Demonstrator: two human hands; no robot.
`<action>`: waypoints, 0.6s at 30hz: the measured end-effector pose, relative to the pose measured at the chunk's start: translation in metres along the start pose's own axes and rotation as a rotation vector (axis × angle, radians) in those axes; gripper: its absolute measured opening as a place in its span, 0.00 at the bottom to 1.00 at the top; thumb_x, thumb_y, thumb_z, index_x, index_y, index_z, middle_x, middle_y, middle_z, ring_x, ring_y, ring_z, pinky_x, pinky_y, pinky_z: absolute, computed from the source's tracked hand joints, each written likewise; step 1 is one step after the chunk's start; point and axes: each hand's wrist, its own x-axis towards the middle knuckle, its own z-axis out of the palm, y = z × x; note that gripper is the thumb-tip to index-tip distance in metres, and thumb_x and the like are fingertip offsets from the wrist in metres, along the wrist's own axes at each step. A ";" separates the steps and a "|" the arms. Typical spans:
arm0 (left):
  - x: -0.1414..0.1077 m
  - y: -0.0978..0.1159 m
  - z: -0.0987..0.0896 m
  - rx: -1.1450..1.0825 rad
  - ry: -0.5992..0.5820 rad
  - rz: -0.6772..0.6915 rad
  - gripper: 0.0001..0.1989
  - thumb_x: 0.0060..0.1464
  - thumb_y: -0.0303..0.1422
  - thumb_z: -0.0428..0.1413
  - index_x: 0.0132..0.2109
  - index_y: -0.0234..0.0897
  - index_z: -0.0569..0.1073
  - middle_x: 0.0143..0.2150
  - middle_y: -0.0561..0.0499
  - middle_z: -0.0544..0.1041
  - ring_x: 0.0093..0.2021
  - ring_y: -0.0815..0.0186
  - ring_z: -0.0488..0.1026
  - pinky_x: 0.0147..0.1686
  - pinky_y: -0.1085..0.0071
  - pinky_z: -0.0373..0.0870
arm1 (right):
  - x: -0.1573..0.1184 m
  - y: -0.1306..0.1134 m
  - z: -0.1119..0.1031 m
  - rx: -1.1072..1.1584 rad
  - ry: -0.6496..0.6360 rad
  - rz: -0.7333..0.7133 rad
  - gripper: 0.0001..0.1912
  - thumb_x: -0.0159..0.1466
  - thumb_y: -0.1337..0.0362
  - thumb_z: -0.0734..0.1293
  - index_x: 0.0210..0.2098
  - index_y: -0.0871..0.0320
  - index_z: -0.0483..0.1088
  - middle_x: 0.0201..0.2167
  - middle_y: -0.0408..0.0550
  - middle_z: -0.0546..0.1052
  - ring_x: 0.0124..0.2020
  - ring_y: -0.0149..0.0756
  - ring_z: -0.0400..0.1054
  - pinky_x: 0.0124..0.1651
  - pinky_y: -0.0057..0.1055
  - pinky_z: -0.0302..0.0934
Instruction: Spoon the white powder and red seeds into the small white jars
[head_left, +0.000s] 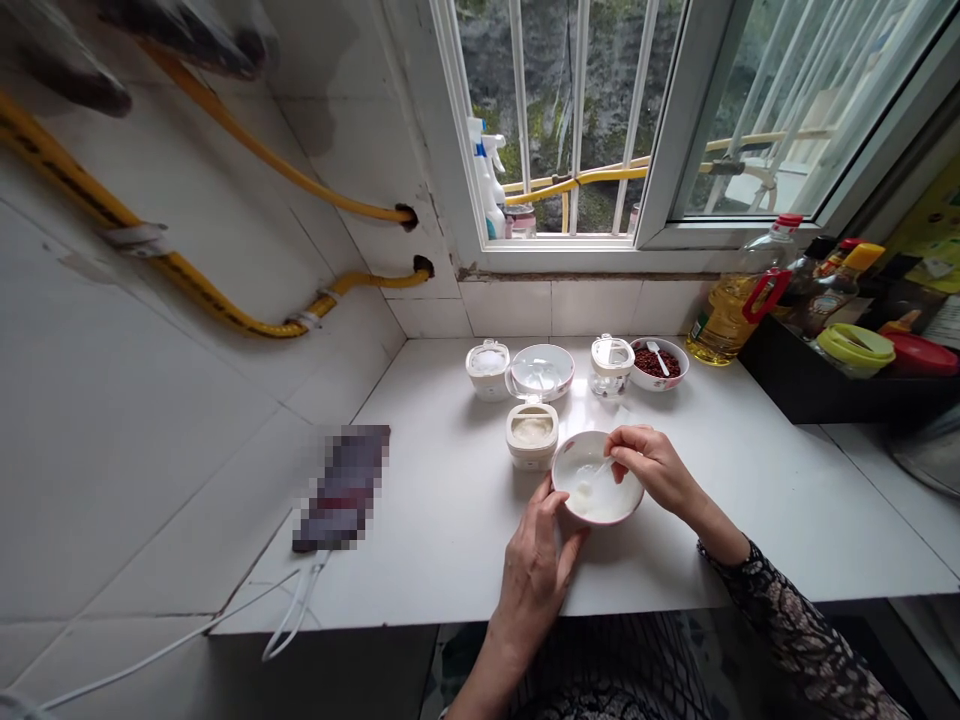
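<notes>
A white bowl (616, 505) with a pinkish rim stands on the counter, with white contents inside that I cannot identify. My left hand (534, 550) steadies it at the left and near side, fingers curved against the rim and wall. Between the thumb and fingers of my right hand (652, 470) is a small white spoon (598, 471), its tip down inside the bowl. Just behind the bowl's left edge sits a squarish jar (532, 455) with its lid raised and pale powder in it.
Farther back are a white-filled jar (487, 388), a second bowl (551, 357), another jar (611, 380) and a bowl of dark red bits (684, 372). An oil bottle (727, 315) and a black condiment box (795, 380) stand right. A pixelated dark object (345, 490) lies left, near a white cable (292, 620).
</notes>
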 end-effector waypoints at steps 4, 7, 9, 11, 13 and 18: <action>0.000 0.000 0.000 -0.009 0.001 -0.016 0.17 0.64 0.28 0.52 0.58 0.40 0.61 0.60 0.35 0.71 0.61 0.53 0.72 0.52 0.56 0.76 | 0.001 0.002 -0.005 0.198 0.030 0.114 0.07 0.56 0.62 0.62 0.25 0.56 0.70 0.15 0.41 0.71 0.21 0.35 0.65 0.30 0.31 0.58; -0.001 0.000 0.001 -0.011 0.002 -0.009 0.17 0.64 0.28 0.51 0.58 0.39 0.61 0.60 0.34 0.70 0.61 0.53 0.72 0.52 0.57 0.76 | 0.002 0.004 -0.006 0.270 0.042 0.145 0.06 0.54 0.61 0.64 0.25 0.56 0.70 0.14 0.41 0.71 0.21 0.34 0.64 0.31 0.32 0.58; -0.001 0.000 0.001 -0.010 -0.003 0.001 0.17 0.64 0.28 0.51 0.58 0.38 0.60 0.60 0.34 0.70 0.61 0.53 0.72 0.52 0.58 0.76 | 0.003 0.005 -0.006 0.327 0.043 0.168 0.07 0.53 0.61 0.65 0.25 0.57 0.71 0.14 0.41 0.72 0.21 0.34 0.63 0.31 0.32 0.58; -0.001 -0.001 0.001 -0.006 -0.004 0.003 0.17 0.64 0.27 0.51 0.58 0.38 0.60 0.60 0.34 0.70 0.61 0.53 0.71 0.52 0.58 0.76 | 0.004 0.006 -0.007 0.377 0.051 0.191 0.06 0.52 0.60 0.65 0.25 0.57 0.71 0.14 0.42 0.72 0.21 0.33 0.62 0.32 0.32 0.58; -0.001 -0.002 0.002 -0.005 -0.002 -0.002 0.17 0.64 0.27 0.51 0.58 0.38 0.60 0.60 0.34 0.70 0.61 0.52 0.71 0.52 0.58 0.75 | 0.004 0.007 -0.008 0.420 0.066 0.211 0.06 0.51 0.60 0.66 0.25 0.57 0.71 0.14 0.42 0.72 0.21 0.33 0.62 0.33 0.32 0.57; -0.002 -0.002 0.003 -0.009 0.009 0.005 0.17 0.63 0.27 0.51 0.58 0.38 0.61 0.60 0.34 0.70 0.61 0.52 0.72 0.52 0.56 0.76 | 0.008 0.008 -0.012 0.489 0.125 0.215 0.08 0.50 0.59 0.68 0.24 0.58 0.72 0.13 0.42 0.72 0.22 0.33 0.62 0.35 0.33 0.58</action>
